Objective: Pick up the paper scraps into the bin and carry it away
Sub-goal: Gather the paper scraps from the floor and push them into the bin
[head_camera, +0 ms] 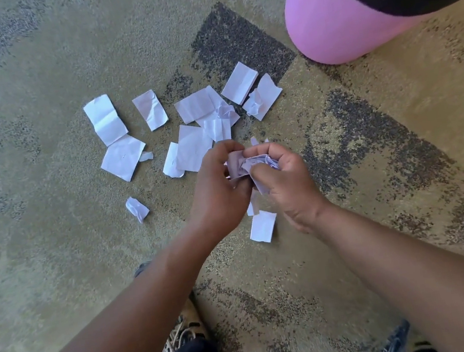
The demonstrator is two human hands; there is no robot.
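Above the patterned carpet (57, 262), the left hand (218, 190) and right hand (282, 180) together gripped a crumpled wad of scraps (245, 164). Beyond them loose paper scraps (196, 148) lay scattered; farther right stood the pink bin (331, 25), black-lined.

Paper scraps (185, 116) lie on carpet (57, 262), apparently left of the bin (331, 25).

Both arms out front, left hand (216, 187) & right hand (280, 177) curled, fingertips meeting.
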